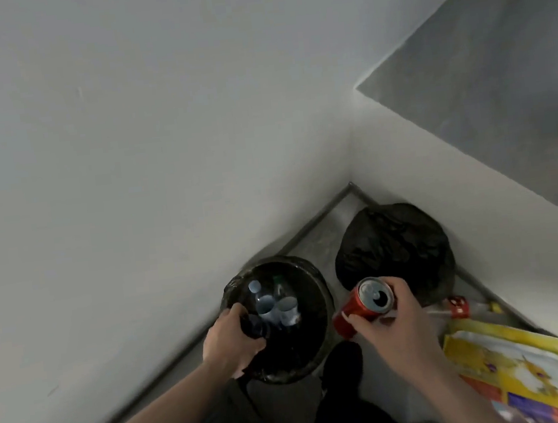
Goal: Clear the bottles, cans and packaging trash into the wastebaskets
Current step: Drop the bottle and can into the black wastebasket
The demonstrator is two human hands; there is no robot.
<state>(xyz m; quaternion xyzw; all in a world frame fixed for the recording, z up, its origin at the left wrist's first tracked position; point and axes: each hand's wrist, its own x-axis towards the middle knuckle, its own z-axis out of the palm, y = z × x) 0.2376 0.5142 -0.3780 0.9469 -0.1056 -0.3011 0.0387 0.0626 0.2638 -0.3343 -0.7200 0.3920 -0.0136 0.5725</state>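
White walls meet in a corner that fills the upper half of the frame, with a grey strip of floor (311, 239) running down from it toward the bottom. Against the right-hand wall, right of centre, sits a crumpled black plastic bag (395, 250), bulging and closed over on top; whether it lines a second basket cannot be told. Lower centre stands the round black-lined wastebasket (319, 314), its mouth open upward, with several clear plastic bottles (274, 306) already lying inside. At the lower right corner lies a bright yellow printed plastic package (515, 372), and just above it a clear bottle with a red cap (458, 308) rests on the floor along the wall, both yet to be cleared.

The left hand (231, 343) reaches over the near left rim of the wastebasket, fingers curled around something dark at the liner's edge; what exactly it grips is too dim to tell. The right hand (390, 320) holds a red aluminium drink can (363, 305), fingers and thumb wrapped round its body just under the silver top.

The can hangs just to the right of the basket's rim, outside the mouth. Its long axis is tilted, top end facing up toward the camera, base pointing down and left toward the basket. The opening lies directly left of the right hand, so a short carry leftward should bring the can over it.
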